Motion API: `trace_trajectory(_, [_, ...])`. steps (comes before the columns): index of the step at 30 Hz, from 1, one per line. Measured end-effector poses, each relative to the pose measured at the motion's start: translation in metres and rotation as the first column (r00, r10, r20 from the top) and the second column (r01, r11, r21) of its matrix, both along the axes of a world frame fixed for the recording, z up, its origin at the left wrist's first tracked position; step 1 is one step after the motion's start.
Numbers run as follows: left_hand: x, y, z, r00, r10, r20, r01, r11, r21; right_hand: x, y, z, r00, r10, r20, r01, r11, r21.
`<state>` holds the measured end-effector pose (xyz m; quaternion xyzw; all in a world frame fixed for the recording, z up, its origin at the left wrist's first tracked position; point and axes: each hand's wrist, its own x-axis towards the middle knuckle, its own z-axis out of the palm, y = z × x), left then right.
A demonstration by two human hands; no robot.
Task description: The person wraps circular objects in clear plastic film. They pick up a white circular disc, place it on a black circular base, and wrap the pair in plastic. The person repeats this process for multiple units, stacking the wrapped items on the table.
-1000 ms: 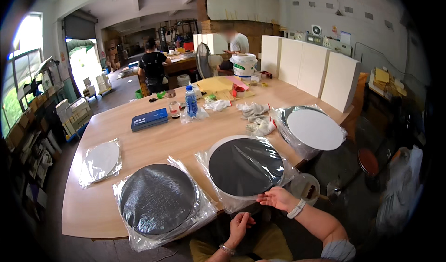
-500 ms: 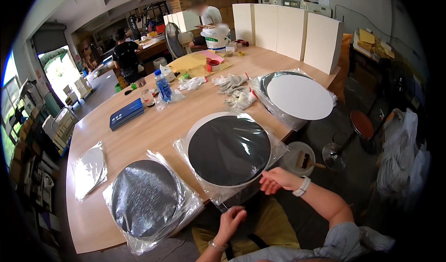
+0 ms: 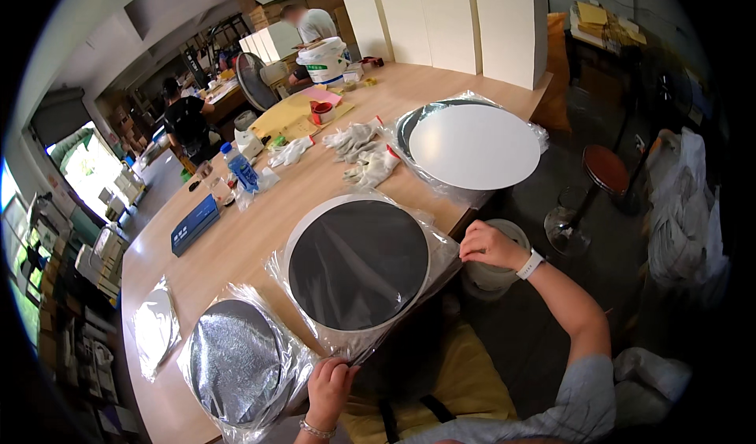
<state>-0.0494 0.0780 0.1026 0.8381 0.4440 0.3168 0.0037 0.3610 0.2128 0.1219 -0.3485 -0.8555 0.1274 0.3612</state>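
A round black disc with a white rim (image 3: 358,264) lies in a clear plastic bag (image 3: 445,248) at the wooden table's (image 3: 236,247) near edge. My left hand (image 3: 329,382) pinches the bag's open edge at the lower corner. My right hand (image 3: 487,244), with a white wristband, grips the bag's right edge where it hangs off the table. To the left lies a bagged silvery disc (image 3: 234,363). A bagged white disc (image 3: 474,146) lies to the upper right.
White work gloves (image 3: 364,154), a blue water bottle (image 3: 238,168), a dark blue box (image 3: 194,223) and a small bagged disc (image 3: 154,327) are on the table. White panels (image 3: 449,26) stand at the far end. A white bucket (image 3: 490,272) and a stool (image 3: 602,168) stand on the floor. Two people are farther back.
The view has tilted down and right. My right hand has shifted up the bag's right edge; my left hand has come up to the bag's lower corner.
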Motion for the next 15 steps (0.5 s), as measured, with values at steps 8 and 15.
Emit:
trace_trajectory(8, [-0.001, 0.006, 0.011, 0.978, 0.168, 0.122, -0.152, 0.98, -0.131, 0.008, 0.033, -0.019, 0.999, -0.012, -0.049, 0.001, 0.979, -0.204])
trace_trajectory(15, [0.013, 0.016, 0.018, 0.823, 0.468, 0.321, -0.287, 0.831, -0.477, -0.008, 0.044, -0.02, 0.983, -0.161, -0.089, 0.109, 0.9, -0.421])
